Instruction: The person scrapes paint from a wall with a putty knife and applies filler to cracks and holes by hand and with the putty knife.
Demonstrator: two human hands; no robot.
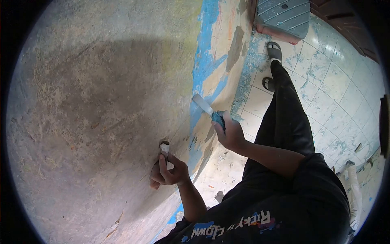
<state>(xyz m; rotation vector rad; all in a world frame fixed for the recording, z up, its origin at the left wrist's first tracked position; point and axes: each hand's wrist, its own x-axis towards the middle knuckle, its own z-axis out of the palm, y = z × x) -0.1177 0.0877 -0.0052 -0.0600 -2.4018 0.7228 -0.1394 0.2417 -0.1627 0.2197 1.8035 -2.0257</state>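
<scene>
My right hand (232, 133) is closed around the teal handle of a putty knife (203, 103). Its flat metal blade reaches the edge of a blue paint band (206, 61) on the wall. Lower and to the left, my left hand (172, 171) pinches a small dark-rimmed object with a whitish patch (164, 148) close against the grey wall (93, 114); I cannot tell what kind of thing it is. Beside the blue band the wall shows patches of bare beige and yellowish paint.
A grey-blue step stool (283, 18) flecked with paint stands at the top right, near my sandalled foot (274, 52). Blue flakes litter the tiled floor (325, 89). A brown panelled surface (347, 22) borders the top right corner. Something whitish (354, 191) hangs at the right.
</scene>
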